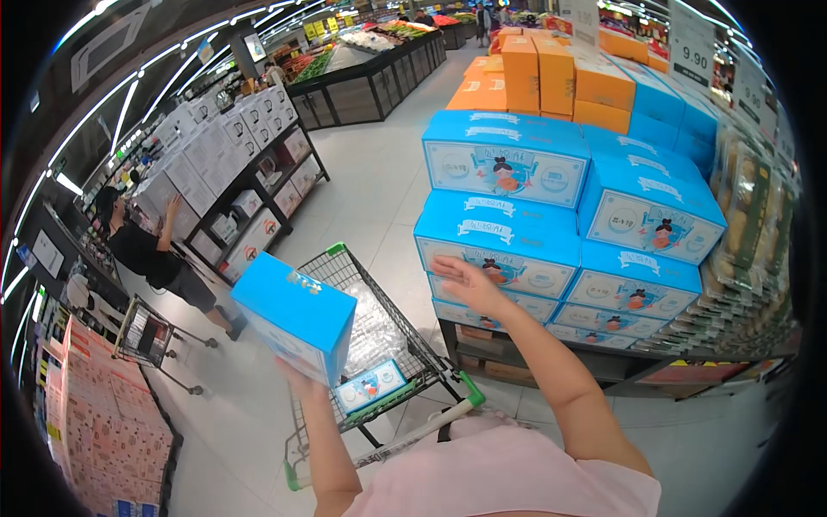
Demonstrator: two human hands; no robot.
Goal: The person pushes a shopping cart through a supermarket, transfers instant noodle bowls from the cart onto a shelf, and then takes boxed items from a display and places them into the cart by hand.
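Here, left hand holds blue box; sign reads "9.90".

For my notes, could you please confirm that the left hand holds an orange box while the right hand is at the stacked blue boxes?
Not quite: the head view shows the box in the left hand is blue, not orange; the right hand is at the stacked blue boxes.

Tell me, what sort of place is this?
Probably a supermarket: I see a wire shopping cart with green plastic corners, stacked blue cardboard boxes, and a white rectangular price sign reading 9.90.
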